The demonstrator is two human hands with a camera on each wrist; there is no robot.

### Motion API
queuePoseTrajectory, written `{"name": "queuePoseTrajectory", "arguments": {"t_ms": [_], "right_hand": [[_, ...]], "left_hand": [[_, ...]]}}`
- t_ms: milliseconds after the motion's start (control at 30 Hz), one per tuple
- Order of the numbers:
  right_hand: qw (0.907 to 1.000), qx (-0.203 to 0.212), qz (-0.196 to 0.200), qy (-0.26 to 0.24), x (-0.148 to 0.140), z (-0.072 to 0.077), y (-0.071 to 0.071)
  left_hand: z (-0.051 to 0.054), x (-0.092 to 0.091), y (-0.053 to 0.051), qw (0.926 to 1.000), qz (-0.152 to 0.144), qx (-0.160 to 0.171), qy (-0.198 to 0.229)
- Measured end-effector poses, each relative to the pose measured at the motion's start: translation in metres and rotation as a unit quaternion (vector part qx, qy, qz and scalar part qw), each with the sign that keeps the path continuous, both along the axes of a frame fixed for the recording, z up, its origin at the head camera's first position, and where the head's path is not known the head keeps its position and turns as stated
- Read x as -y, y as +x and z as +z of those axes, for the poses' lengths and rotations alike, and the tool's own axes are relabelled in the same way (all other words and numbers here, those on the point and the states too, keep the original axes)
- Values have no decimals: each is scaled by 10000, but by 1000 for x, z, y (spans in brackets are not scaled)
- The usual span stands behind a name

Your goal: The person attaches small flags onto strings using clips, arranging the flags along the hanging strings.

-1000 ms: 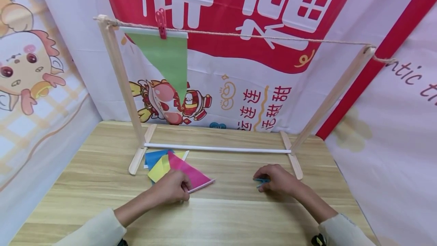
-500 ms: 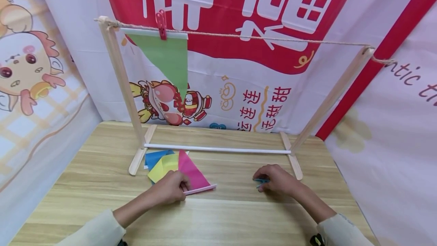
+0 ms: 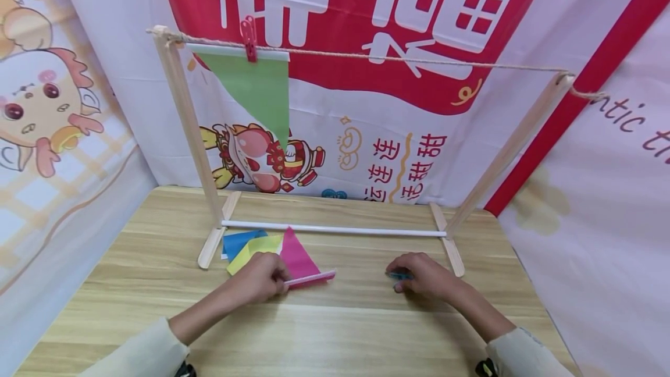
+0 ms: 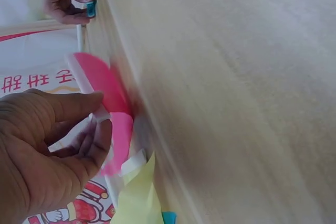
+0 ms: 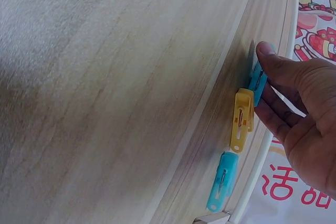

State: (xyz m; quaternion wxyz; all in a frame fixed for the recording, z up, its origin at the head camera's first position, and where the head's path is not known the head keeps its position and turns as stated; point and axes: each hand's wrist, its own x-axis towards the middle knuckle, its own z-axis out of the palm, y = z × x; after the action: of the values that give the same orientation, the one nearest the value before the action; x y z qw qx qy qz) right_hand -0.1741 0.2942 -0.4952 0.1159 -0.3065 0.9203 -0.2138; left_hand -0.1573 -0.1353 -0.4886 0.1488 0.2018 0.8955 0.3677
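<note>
I see the left hand pinching a pink flag and, at three o'clock, the right hand a blue clip.

Red “连连” and “甜甜” on backdrop, “ntic” on right cloth

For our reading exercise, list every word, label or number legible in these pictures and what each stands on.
"福": large, white, sideways, on the backdrop.
"运连连": red, also on the backdrop; first character partly hidden.
"活甜甜": red, beside that.
"ntic": on the right-hand cloth; the next word is cut off.
Unreadable: the large white lettering left of "福", cut off at the top.
No writing shows on the pink pennant or yellow clothespin.
</note>
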Motion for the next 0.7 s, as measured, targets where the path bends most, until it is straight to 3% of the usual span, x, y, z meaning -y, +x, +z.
{"name": "queuePoseTrajectory", "arguments": {"t_ms": [100,233,433,700], "right_hand": [[10000,-16,22,-24,0,1,0],[9998,-148,50,-111,1,0,0],[9978,-562,154,-323,1,2,1],[9971,-663,125,-359,3,7,-2]], "left_hand": [[2,0,-2,10000,-42,-29,-37],[4,0,-3,9999,114,66,-14],[9,-1,-7,9994,302,-72,176],[18,-2,-14,9979,538,-228,288]]}}
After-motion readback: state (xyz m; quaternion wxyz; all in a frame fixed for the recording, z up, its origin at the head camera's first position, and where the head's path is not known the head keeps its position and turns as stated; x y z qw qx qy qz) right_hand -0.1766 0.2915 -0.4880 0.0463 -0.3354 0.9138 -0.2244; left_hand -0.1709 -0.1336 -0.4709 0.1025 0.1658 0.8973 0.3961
